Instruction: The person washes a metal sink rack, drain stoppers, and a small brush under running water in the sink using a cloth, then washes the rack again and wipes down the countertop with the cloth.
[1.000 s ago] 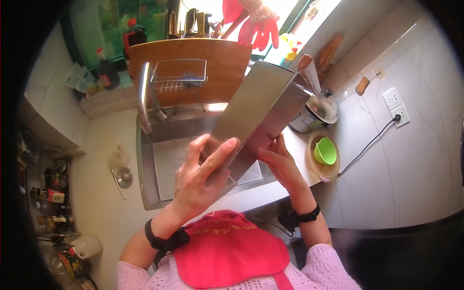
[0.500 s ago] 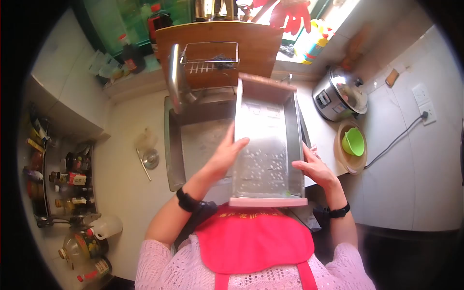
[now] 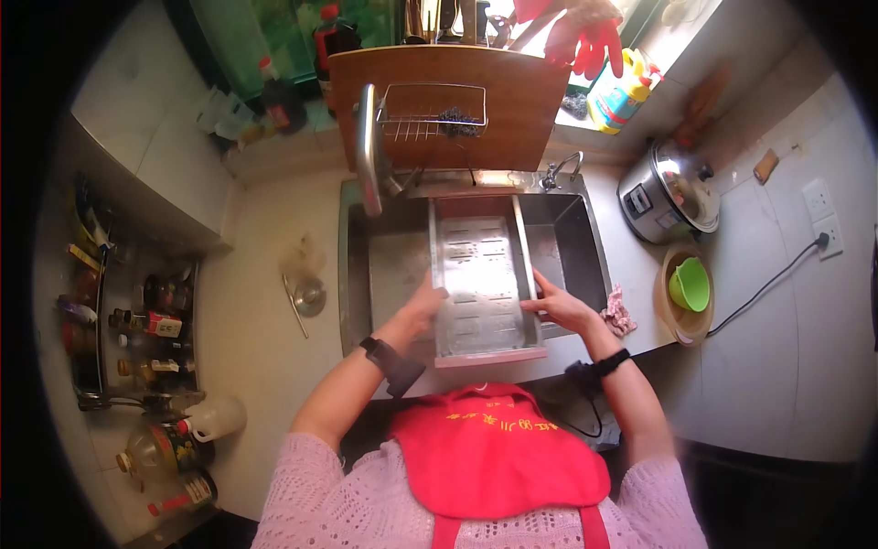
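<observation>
- Forward and down since the earlier frame, the drawer (image 3: 480, 288) now sits over the middle of the sink (image 3: 585, 240), pink end toward the apron (image 3: 503, 457).
- Left hand (image 3: 422, 304) grips its left wall, thumb over the edge; other fingers hidden.
- Right hand (image 3: 565, 308) holds the right wall between thumb and fingers.
- Cloth (image 3: 618, 312) lies right of the sink, near that hand.

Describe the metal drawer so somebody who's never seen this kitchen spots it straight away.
Find the sink in front of the wooden board. Over it, between the person's left hand and right hand, is the metal drawer, a long, open-topped box. Its pinkish near edge sets it apart from the plain grey sink beneath.
</observation>
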The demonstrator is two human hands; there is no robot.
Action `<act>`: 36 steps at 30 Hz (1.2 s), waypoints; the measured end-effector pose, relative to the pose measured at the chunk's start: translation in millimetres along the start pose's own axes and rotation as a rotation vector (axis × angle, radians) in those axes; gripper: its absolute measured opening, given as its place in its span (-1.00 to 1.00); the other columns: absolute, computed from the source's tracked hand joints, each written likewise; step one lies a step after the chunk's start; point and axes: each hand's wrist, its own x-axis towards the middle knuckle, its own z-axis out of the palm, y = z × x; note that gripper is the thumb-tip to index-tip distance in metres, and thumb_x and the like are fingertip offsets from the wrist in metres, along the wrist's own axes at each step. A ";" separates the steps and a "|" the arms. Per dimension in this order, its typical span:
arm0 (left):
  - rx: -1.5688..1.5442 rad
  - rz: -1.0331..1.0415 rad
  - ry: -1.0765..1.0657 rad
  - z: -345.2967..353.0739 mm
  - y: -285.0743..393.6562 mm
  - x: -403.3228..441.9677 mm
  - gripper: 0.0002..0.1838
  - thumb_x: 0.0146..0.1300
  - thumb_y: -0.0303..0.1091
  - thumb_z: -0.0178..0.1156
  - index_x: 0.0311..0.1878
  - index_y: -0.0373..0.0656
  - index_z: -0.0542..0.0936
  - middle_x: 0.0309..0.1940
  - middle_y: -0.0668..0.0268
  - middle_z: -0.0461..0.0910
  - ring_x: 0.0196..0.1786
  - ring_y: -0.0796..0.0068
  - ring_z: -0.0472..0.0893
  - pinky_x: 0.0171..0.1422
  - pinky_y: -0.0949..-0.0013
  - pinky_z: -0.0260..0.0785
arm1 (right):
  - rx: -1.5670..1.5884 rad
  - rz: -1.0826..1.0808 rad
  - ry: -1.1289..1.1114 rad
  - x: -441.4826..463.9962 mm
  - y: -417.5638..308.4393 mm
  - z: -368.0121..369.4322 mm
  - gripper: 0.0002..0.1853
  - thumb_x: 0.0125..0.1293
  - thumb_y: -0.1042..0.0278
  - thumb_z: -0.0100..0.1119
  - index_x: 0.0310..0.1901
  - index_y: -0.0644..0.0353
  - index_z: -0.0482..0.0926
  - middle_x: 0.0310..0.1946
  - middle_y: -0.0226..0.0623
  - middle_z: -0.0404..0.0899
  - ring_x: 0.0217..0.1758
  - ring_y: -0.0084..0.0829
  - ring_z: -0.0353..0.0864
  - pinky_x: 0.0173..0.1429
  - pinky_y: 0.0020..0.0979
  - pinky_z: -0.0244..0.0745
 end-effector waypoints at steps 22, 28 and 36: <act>0.493 -0.069 0.595 -108.0 -74.9 17.8 -0.62 0.09 -0.63 -0.03 0.02 -0.17 0.41 -0.29 0.24 0.52 -0.37 0.38 0.56 -0.46 0.31 0.47 | -0.594 -0.257 0.114 96.3 31.4 35.6 -0.23 0.21 0.20 0.20 0.44 0.09 0.12 0.27 0.12 0.34 0.27 -0.04 0.42 0.32 -0.22 0.33; 0.184 -0.097 0.515 -125.9 -70.8 -13.7 -0.70 0.19 -0.54 0.06 0.01 -0.15 0.42 -0.33 0.30 0.53 -0.37 0.55 0.52 -0.38 0.46 0.44 | -0.968 -0.122 1.091 29.6 82.0 -55.5 -0.52 0.05 0.38 0.16 0.09 0.00 0.48 0.06 0.02 0.43 0.22 -0.01 0.38 0.19 0.03 0.34; -0.369 -0.110 0.421 -82.9 -28.1 -17.1 -0.67 0.16 -0.50 0.14 0.02 -0.18 0.43 -0.24 0.24 0.53 -0.23 0.37 0.55 -0.09 0.25 0.47 | -0.853 0.183 1.423 -18.8 172.3 -101.2 -0.53 0.09 0.07 0.32 0.06 -0.10 0.50 -0.04 0.00 0.38 -0.03 0.03 0.43 0.05 -0.04 0.41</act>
